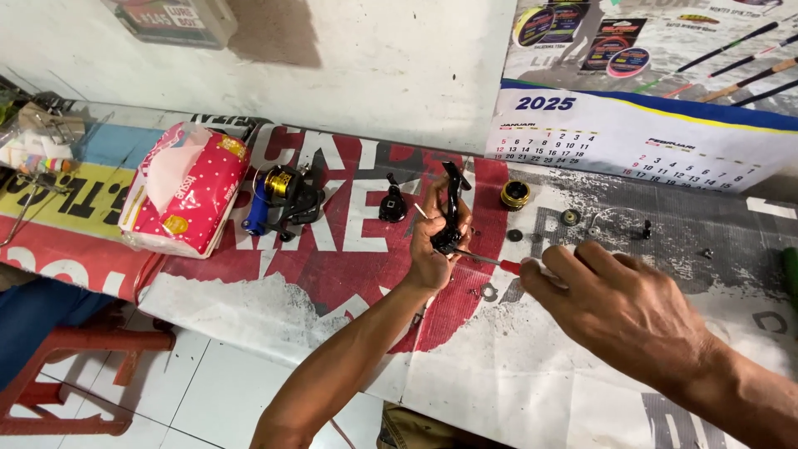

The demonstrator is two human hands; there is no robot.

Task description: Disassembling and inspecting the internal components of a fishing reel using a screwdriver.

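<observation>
The right hand (619,308) covers most of the red-handled screwdriver (509,265). Small washers (515,235) beyond it are too tiny to identify. A green object (790,274) further right is cropped.

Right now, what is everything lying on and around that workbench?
Black fishing-reel body part: one, held upright in left hand.
Red-handled screwdriver: one, in right hand, tip at the part.
Black-and-gold spinning reel with blue handle: one, table middle-left.
Pink dotted tissue pack: one, table left.
Gold-and-black round spool: one, near calendar.
Small black reel cover: one, table centre.
Wall calendar: one, white and blue, upper right.
Red plastic stool: one, lower left.
Left hand: one.
Right hand: one.
</observation>
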